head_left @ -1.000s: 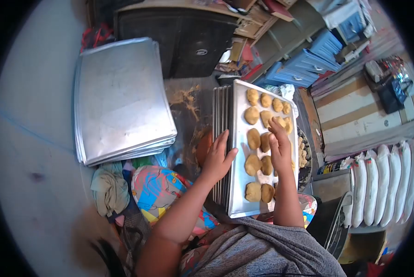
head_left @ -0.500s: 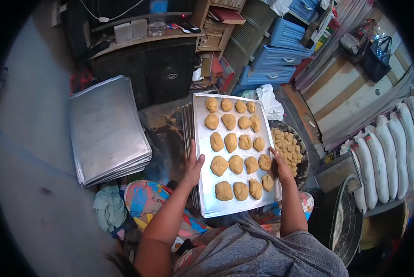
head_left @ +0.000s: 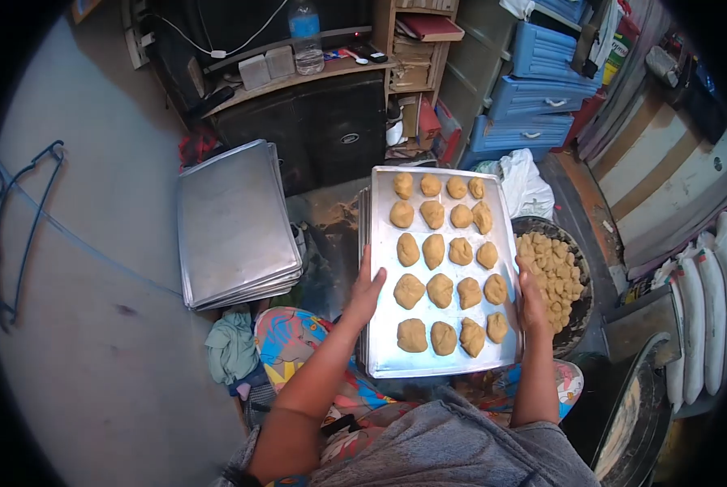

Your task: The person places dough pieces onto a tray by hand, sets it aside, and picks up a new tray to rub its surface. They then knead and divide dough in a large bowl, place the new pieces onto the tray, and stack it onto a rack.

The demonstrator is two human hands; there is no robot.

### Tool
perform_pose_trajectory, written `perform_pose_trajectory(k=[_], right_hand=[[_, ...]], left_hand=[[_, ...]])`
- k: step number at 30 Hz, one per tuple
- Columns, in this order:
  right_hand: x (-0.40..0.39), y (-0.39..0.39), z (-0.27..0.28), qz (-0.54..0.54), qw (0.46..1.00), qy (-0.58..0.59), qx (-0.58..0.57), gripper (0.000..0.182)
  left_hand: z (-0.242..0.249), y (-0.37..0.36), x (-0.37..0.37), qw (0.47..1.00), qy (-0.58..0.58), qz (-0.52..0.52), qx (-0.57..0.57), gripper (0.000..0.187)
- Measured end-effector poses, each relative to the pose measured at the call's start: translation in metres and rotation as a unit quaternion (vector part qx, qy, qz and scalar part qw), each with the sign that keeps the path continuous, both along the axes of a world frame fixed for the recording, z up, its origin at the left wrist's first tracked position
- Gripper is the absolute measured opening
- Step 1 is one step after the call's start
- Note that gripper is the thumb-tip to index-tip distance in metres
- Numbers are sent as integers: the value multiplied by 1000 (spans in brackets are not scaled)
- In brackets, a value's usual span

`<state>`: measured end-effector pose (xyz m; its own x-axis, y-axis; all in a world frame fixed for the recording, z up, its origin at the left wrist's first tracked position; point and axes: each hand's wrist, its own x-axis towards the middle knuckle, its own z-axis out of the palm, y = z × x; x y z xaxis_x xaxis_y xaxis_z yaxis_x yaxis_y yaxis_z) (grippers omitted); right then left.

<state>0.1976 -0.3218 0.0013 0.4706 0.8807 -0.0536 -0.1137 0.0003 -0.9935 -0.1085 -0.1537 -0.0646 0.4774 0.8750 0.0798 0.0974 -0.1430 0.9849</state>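
Observation:
A silver metal tray (head_left: pixel 388 260) bearing rows of tan dough lumps (head_left: pixel 440 290) is between my hands, with more trays stacked beneath it. My left hand (head_left: pixel 364 297) grips its left edge, thumb over the rim. My right hand (head_left: pixel 532 300) holds the right edge, its fingertips partly hidden behind the rim. Just right of that hand, a round dark basin (head_left: pixel 578 325) holds many small dough pieces (head_left: pixel 557 272). Several bare metal trays (head_left: pixel 238 223) are stacked to the left.
A dark cabinet (head_left: pixel 315 130) with a water bottle (head_left: pixel 305 40) on top stands ahead. Blue drawers (head_left: pixel 542 97) and a white plastic bag (head_left: pixel 527 183) are beyond the basin. Filled white bags (head_left: pixel 692 325) lean at the right. A green cloth (head_left: pixel 232 347) lies at the left.
The view has turned left, so everything appears further right. Both hands still hold the dough tray, which now sits more squarely over the stack beneath.

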Motion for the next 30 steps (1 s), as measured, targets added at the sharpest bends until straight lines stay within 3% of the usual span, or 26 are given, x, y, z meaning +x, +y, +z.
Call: perform_pose_trajectory(k=[2, 6, 7, 8, 9, 10, 11, 12, 14, 18, 21, 25, 30], right_hand=[[-12, 1, 12, -5, 1000, -1, -9, 82], [16, -5, 3, 39, 999, 4, -30, 75], [26, -4, -4, 25, 999, 16, -21, 74], [35, -3, -9, 18, 1000, 12, -21, 74], [36, 1, -6, -20, 997, -20, -67, 74], [35, 5, -5, -59, 990, -50, -115, 74], [30, 13, -8, 24, 992, 83, -96, 69], [19, 15, -7, -12, 981, 66, -179, 69], [37, 18, -30, 91, 954, 259, -121, 72], [42, 14, -33, 141, 962, 233, -8, 77], [29, 15, -52, 92, 980, 177, 28, 78], [30, 11, -57, 106, 966, 228, 54, 76], [38, 18, -58, 99, 960, 259, 26, 75]], left_hand=[[10, -2, 1, 999, -20, -12, -46, 71], [11, -3, 2, 993, -61, 33, -98, 72], [12, -4, 1, 993, -65, 29, -97, 72], [13, -5, -3, 978, -121, 28, -168, 71], [17, -8, -3, 955, -174, 25, -240, 70], [29, -17, -2, 956, -173, 28, -236, 73], [25, -20, -2, 954, -183, 20, -236, 72], [19, -21, -4, 952, -192, 14, -236, 71], [4, -19, -10, 956, -165, 3, -244, 69], [19, -30, -9, 952, -187, -5, -241, 70], [17, -38, -14, 932, -247, -44, -261, 77], [21, -43, -12, 908, -306, -81, -276, 82], [43, -53, -4, 922, -281, -52, -262, 84]])
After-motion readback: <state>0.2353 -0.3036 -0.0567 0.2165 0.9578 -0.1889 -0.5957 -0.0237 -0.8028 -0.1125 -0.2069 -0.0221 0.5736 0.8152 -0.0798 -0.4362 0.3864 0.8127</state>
